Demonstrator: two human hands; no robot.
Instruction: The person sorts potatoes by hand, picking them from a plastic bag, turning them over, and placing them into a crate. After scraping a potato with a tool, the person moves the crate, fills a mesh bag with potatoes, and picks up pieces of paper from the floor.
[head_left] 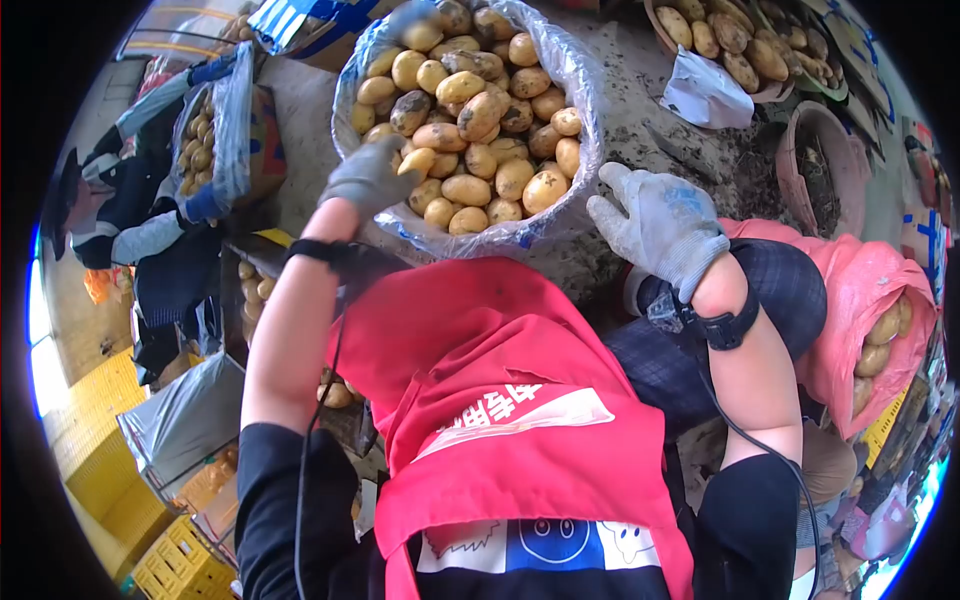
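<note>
A large tub lined with clear plastic [590, 120] stands in front of me, heaped with yellow potatoes [465, 187], some smeared with dark soil. My left hand [368, 182], in a grey glove, is over the tub's near left rim. Its fingers close around a small yellow potato [417, 161]; the fingertips are slightly blurred. To the right of the tub, my right hand [665, 222], also gloved, hangs above my knee. Its fingers are apart with nothing in them, and it is just clear of the rim.
A pink sack [850, 300] with potatoes lies at my right, near a pink bucket [822, 170]. More potatoes fill a basket [735, 40] at the upper right, beside a white bag [707, 90]. On the left, a co-worker [150, 240] sits by a plastic-lined box [262, 140]. Yellow crates [180, 565] stand lower left.
</note>
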